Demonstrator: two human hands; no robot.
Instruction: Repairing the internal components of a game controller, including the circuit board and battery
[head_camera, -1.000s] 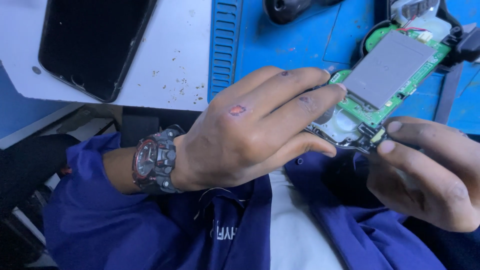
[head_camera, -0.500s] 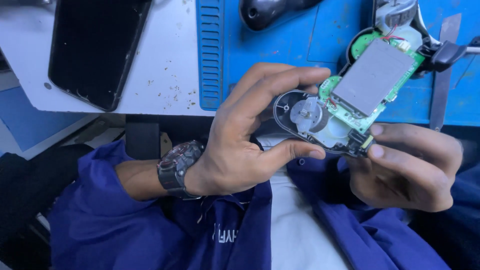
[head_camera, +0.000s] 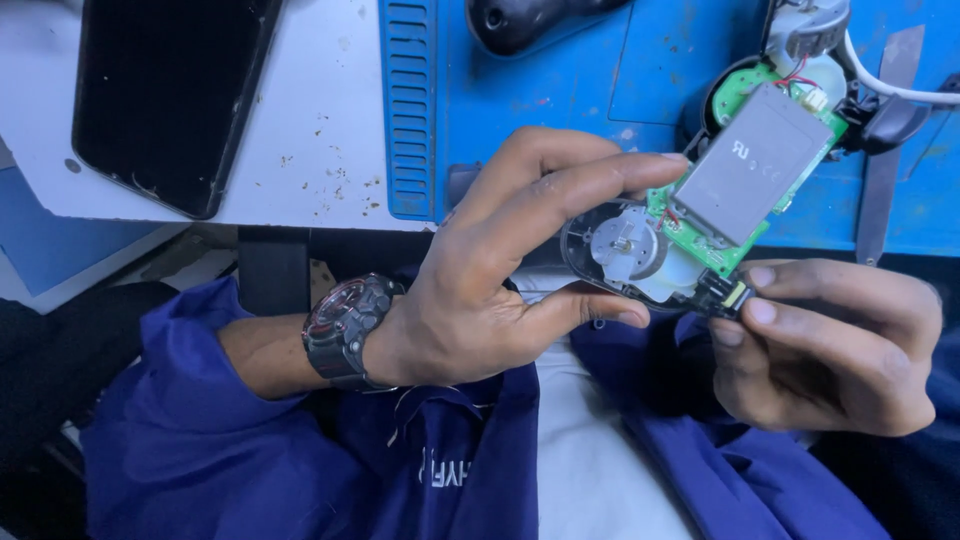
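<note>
An opened game controller (head_camera: 700, 200) lies tilted between my hands, with a green circuit board, a flat grey battery (head_camera: 752, 165) and a round silver motor (head_camera: 622, 245) showing. My left hand (head_camera: 500, 280), with a dark wristwatch, grips the controller's lower left end by thumb and fingers around the motor. My right hand (head_camera: 830, 340) pinches a small black connector part (head_camera: 725, 295) at the board's bottom edge. Red wires run near the board's top.
A blue work mat (head_camera: 600, 100) covers the bench. A black phone (head_camera: 170, 95) lies screen-up on a white board (head_camera: 320, 130) at the left. A black curved shell piece (head_camera: 530, 20) rests at the top. A metal pry tool (head_camera: 885, 150) and white cable (head_camera: 900, 85) lie right.
My left hand has lifted its fingers off the board, uncovering the round motor and gripping the shell's end. The controller has risen slightly towards the mat.
</note>
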